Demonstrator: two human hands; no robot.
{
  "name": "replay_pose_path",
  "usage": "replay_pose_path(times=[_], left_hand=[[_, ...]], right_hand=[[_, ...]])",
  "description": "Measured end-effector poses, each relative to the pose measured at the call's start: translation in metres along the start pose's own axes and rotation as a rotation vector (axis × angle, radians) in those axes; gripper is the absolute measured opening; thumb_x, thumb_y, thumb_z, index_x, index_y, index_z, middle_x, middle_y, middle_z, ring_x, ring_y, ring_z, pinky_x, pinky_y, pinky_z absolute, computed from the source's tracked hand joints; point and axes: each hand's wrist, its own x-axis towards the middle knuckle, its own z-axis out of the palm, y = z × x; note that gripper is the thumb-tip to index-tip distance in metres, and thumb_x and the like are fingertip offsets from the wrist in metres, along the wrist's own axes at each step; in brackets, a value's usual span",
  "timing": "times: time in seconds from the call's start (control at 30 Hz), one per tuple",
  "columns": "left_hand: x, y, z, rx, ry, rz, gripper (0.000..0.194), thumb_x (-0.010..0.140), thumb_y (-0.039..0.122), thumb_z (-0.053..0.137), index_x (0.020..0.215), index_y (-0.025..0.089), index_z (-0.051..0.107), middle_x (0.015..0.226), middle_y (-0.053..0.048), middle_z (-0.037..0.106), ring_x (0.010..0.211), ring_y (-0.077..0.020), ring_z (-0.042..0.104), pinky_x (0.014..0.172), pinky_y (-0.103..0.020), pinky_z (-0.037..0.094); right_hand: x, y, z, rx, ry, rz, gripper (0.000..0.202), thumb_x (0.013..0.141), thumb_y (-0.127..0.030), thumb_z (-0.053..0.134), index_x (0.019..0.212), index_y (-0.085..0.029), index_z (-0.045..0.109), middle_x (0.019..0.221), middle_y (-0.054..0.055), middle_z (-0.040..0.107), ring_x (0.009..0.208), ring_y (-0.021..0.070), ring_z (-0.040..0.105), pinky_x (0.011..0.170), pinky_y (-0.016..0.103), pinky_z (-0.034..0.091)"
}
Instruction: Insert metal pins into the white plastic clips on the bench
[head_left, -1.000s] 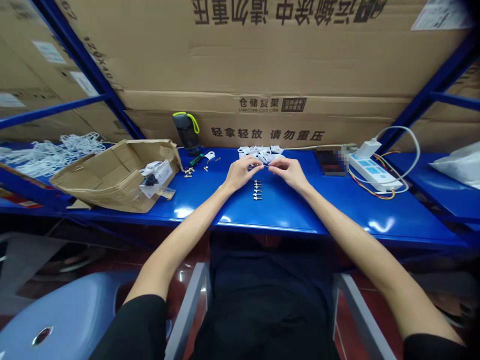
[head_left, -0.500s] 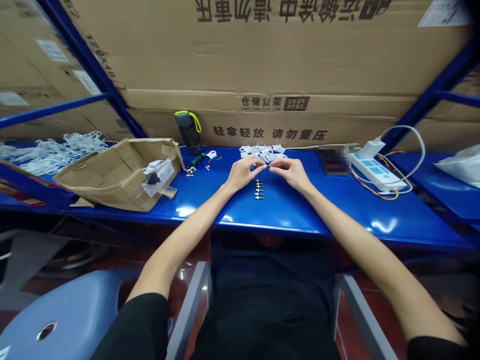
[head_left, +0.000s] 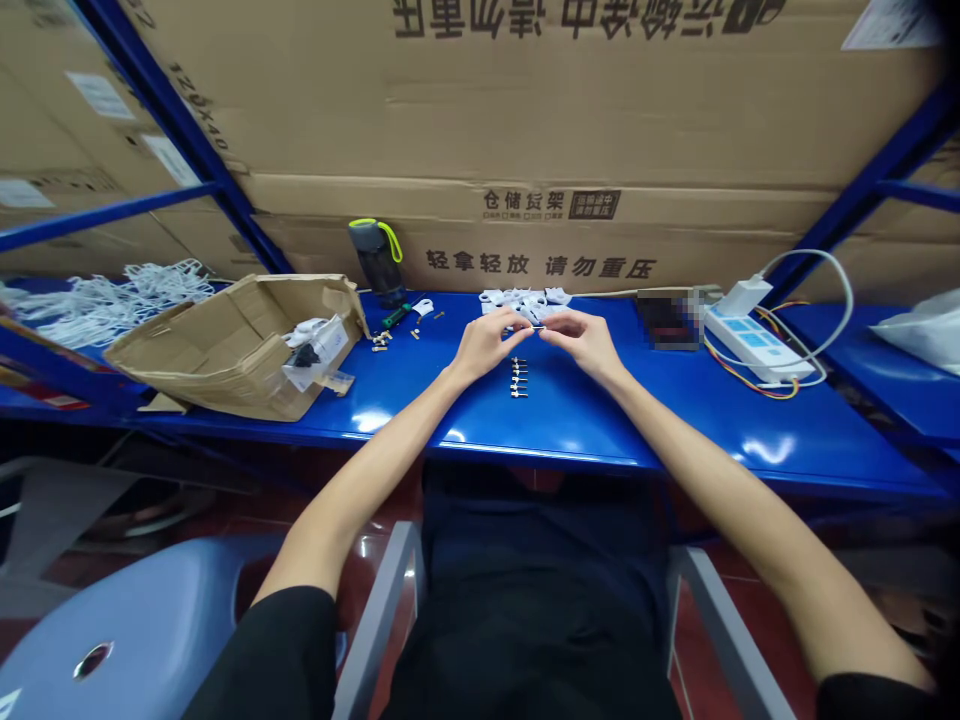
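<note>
Between my two hands is a small thin pin-like part (head_left: 537,328), pinched at its ends by the fingertips. My left hand (head_left: 487,343) is closed on its left end, and my right hand (head_left: 583,340) is closed on its right end. Below them on the blue table (head_left: 435,410), several small metal-and-white pieces (head_left: 519,380) lie in a column. Just behind the hands sits a pile of white plastic parts (head_left: 525,300). Further left are loose small brass-coloured pieces (head_left: 381,342).
At the left stands an open cardboard box (head_left: 217,350) beside white cords (head_left: 112,305). A dark bottle (head_left: 377,265) and a green-handled tool (head_left: 397,316) are at the back. A white power strip (head_left: 757,345) with cables lies at the right.
The hands have hardly moved; the small part between the fingertips looks slightly turned and paler. The view has shifted very slightly.
</note>
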Motion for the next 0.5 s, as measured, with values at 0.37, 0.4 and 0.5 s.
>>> replay_pose_path(times=[0.37,0.4,0.5], left_hand=[[-0.0008,-0.0007,-0.0012,0.044,-0.024,0.023,0.03,0.109,0.046,0.065,0.106,0.021,0.081,0.106,-0.005,0.079,0.092,-0.0192,0.073,0.079,-0.03,0.052],[-0.0008,-0.0007,-0.0014,0.055,-0.034,0.022,0.032,0.109,0.048,0.064,0.106,0.021,0.081,0.106,-0.005,0.078,0.092,-0.0193,0.073,0.079,-0.029,0.052],[-0.001,-0.0004,-0.002,0.07,-0.051,0.021,0.036,0.11,0.05,0.061,0.107,0.02,0.081,0.106,-0.006,0.078,0.091,-0.0193,0.073,0.079,-0.029,0.051]], right_hand=[[-0.0031,-0.004,-0.0009,-0.142,0.01,-0.075,0.047,0.079,-0.067,0.087,0.092,-0.022,0.085,0.099,0.009,0.085,0.089,0.0294,0.079,0.089,0.045,0.065],[-0.0038,-0.0052,-0.0009,-0.175,0.011,-0.091,0.044,0.081,-0.065,0.086,0.092,-0.023,0.085,0.098,0.008,0.086,0.087,0.0291,0.079,0.088,0.044,0.065],[-0.0057,-0.0085,-0.0005,-0.257,0.014,-0.124,0.036,0.084,-0.06,0.084,0.092,-0.025,0.086,0.099,0.007,0.086,0.086,0.0283,0.078,0.088,0.044,0.064]])
